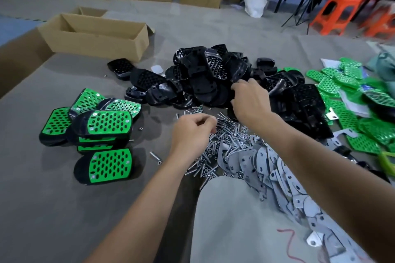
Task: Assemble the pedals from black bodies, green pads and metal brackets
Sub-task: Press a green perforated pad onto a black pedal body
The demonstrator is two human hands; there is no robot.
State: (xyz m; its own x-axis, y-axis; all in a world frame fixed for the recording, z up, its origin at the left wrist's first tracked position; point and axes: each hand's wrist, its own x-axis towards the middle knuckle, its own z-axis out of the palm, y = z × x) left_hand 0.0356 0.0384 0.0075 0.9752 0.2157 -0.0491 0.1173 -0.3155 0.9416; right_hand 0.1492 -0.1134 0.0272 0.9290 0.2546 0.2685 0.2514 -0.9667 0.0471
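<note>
Under and beyond our right grip (250,98), the heap of black bodies (205,70) sits loosely stacked, so tugging one free could spill neighbours onto the screws (226,132) beneath our left grip (192,130). Our right grip reaches forward, palm down, fingers curled round a black body (235,73) at the heap's near edge. Our left grip hovers knuckles up, fingers curled; whether it pinches a screw we cannot tell. Just right of it lie metal brackets (267,162)
</note>
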